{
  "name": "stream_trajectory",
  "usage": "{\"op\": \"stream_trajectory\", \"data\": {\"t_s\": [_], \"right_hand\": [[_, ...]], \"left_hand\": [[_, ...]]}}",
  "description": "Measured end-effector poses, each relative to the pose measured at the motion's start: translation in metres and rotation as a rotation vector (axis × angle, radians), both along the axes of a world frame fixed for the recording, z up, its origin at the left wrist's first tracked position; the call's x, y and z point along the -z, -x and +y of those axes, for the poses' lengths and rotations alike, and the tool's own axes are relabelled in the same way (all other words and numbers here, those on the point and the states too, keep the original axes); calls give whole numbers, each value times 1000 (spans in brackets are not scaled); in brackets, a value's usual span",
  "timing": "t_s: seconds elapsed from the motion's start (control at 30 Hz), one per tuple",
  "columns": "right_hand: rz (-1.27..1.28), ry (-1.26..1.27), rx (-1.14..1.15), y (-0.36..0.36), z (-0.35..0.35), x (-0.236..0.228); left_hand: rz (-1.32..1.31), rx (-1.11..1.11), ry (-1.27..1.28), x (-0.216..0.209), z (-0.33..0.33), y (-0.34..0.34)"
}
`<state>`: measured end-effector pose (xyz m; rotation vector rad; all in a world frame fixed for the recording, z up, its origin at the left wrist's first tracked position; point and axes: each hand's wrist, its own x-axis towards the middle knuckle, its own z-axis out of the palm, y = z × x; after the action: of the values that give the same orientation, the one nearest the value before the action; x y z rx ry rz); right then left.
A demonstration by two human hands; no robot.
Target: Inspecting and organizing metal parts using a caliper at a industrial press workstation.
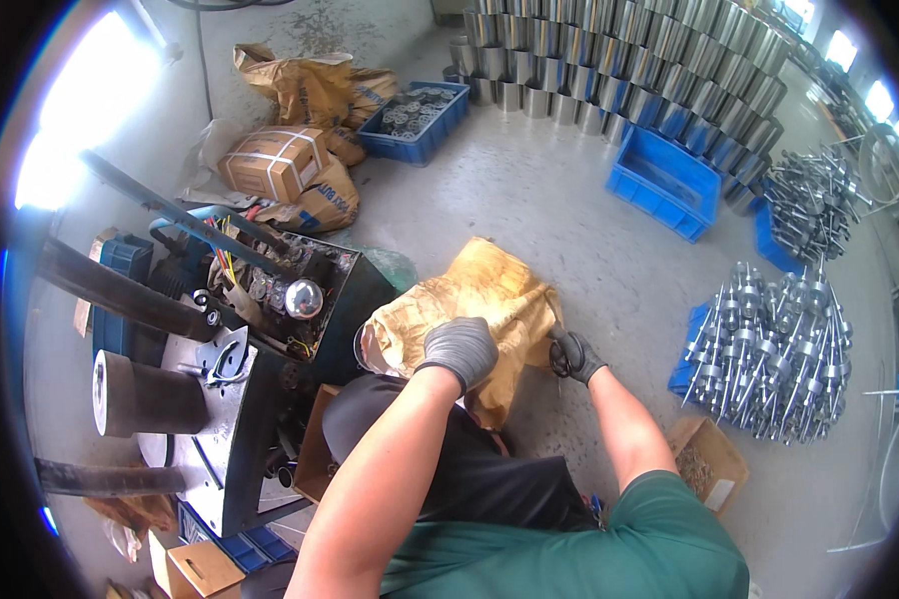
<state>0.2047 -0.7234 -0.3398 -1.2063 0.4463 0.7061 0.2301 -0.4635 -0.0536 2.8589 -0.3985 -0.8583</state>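
Observation:
A crumpled yellow-brown woven sack [489, 290] lies in front of my legs, its left side against a pale round rim [362, 349]. My left hand [461, 351], in a grey glove, is closed in a fist at the sack's near part, and the cloth bunches under it. At the sack's right edge is my right hand [581, 357], also gloved and closed. Dark rounded loops show at its fingers, too small to name for certain. The sack covers whatever lies beneath it.
Left stands a machine with a steel plate [220, 429] and thick bars. Blue crates [664, 185] sit ahead; one holds metal discs [417, 112]. Rodded metal parts [769, 349] are heaped right, near a cardboard box [709, 461]. Shiny cylinders [609, 60] are stacked at the back.

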Motion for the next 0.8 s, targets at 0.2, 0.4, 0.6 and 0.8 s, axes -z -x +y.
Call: {"op": "stream_trajectory", "data": {"t_s": [0.2, 0.4, 0.6, 0.8], "right_hand": [[161, -357, 123, -14, -5, -31], [158, -170, -119, -59, -8, -28], [-81, 267, -172, -42, -12, -9], [25, -72, -42, -49, -8, -31]], "left_hand": [[131, 163, -79, 11, -3, -3], [147, 388, -45, 25, -11, 7], [-127, 554, 68, 12, -7, 31], [-21, 631, 106, -1, 5, 44]]}}
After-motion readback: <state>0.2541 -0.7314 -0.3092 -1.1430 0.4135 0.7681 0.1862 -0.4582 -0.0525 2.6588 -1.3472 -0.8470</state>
